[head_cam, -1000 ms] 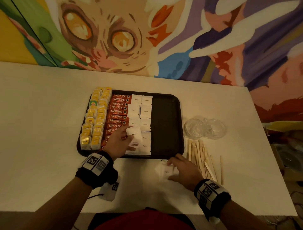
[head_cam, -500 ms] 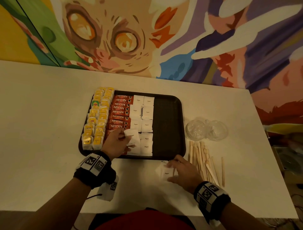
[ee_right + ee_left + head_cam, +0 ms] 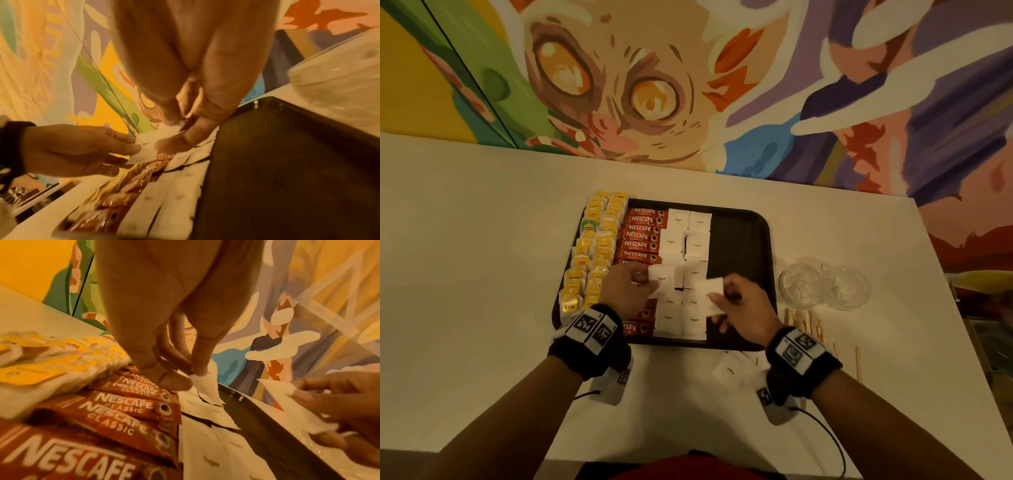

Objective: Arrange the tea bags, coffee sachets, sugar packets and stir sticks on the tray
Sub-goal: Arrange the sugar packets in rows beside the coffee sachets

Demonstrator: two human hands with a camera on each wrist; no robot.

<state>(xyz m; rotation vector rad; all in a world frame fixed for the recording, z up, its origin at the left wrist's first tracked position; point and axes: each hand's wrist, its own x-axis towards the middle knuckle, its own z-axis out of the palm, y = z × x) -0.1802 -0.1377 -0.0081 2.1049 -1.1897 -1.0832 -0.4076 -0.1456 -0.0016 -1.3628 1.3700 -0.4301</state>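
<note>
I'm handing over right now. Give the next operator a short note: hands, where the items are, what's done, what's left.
Left hand: pinches a sugar packet over the middle of the tray.
Right hand: holds another sugar packet over the tray, beside the sugar columns.
Done: tea bags in two columns at the tray's left edge, coffee sachets stacked next to them, then two columns of sugar packets.
Left: set down both held packets; a few loose sugar packets lie on the table near the tray's front edge; the stir sticks lie on the table to its right. The tray's right part is bare.
</note>
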